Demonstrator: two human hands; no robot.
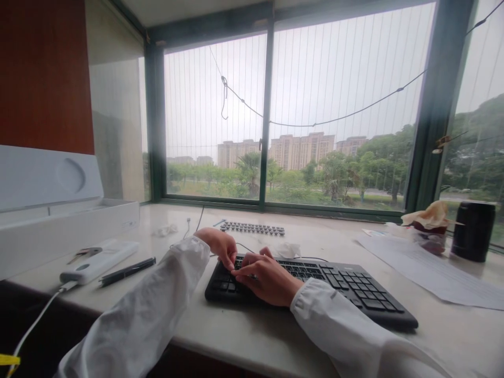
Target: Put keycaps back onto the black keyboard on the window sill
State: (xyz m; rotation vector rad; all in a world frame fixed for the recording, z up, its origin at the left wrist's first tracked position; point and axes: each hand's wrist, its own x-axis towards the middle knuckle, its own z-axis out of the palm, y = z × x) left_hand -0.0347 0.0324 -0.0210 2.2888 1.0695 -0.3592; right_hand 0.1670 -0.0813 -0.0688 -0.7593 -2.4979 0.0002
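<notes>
Keyboard (315, 286): black, near centre of bench (244, 336), right end close to near edge.
Left hand (220, 247): fingers curled on far-left keys, grips nothing.
Right hand (268, 281): flat on keys, pinching at one, hold unclear.
Loose keycaps (252, 228): in a row farther back.
Risk: a pried key may pop and fly off; sleeve drag could nudge keyboard off the edge.

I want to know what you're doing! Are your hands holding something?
Nothing is held. Both the left hand and the right hand rest fingers on the black keyboard.

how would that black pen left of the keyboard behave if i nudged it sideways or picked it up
The black pen looks slim and rounded and lies flat on the smooth pale counter, so a sideways nudge would probably make it roll or slide. It seems rigid and light, likely easy to lift with two fingers. The white device close beside it might stop a roll that way.
</notes>
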